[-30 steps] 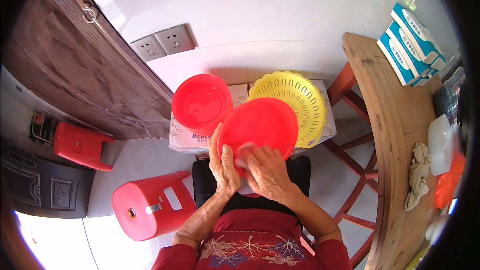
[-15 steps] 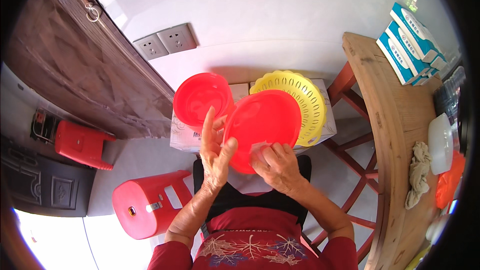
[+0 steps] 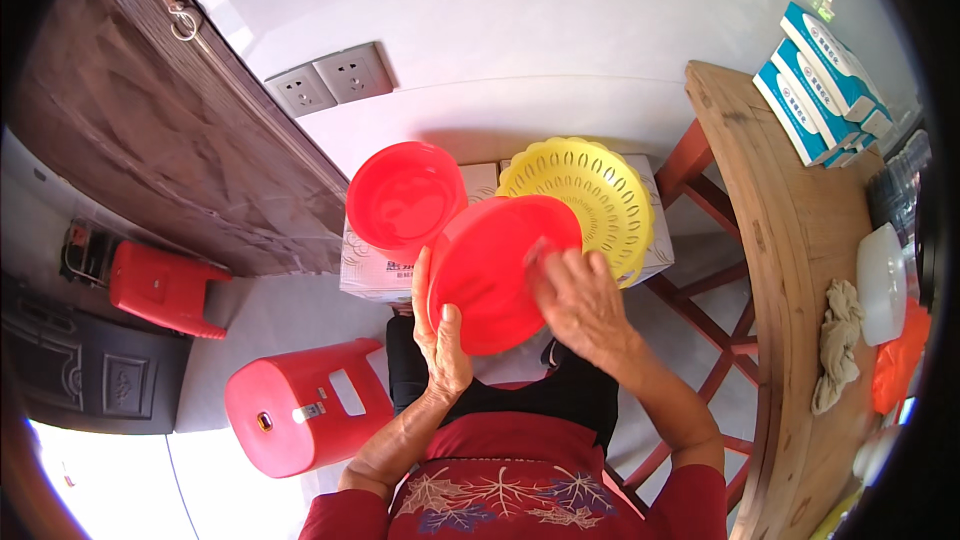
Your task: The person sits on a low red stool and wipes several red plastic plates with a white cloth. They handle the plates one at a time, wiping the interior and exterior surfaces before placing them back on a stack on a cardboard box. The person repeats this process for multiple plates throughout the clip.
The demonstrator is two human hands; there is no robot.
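A round red plastic basin (image 3: 490,290) is tilted in front of me, its inside facing up. My left hand (image 3: 440,340) grips it at the left rim, thumb over the edge and fingers behind. Over the basin's right side is my right hand (image 3: 585,305), fingers curled and blurred by motion. Something small and reddish shows at its fingertips, too smeared to name. Behind on the left stands a second, deeper red basin (image 3: 405,195). A yellow colander (image 3: 590,190) with a scalloped rim sits to its right, partly covered by the held basin.
Pale cartons (image 3: 375,275) carry the basin and colander against the wall. A wooden table (image 3: 790,270) on the right bears tissue packs (image 3: 815,90), a crumpled cloth (image 3: 840,345) and a white container (image 3: 882,285). Red stools (image 3: 290,415) stand at left beside a brown curtain (image 3: 190,120).
The held basin has shifted slightly left and down. My left hand has closed on its rim from a spread pose. My right hand has moved up and right across the basin.
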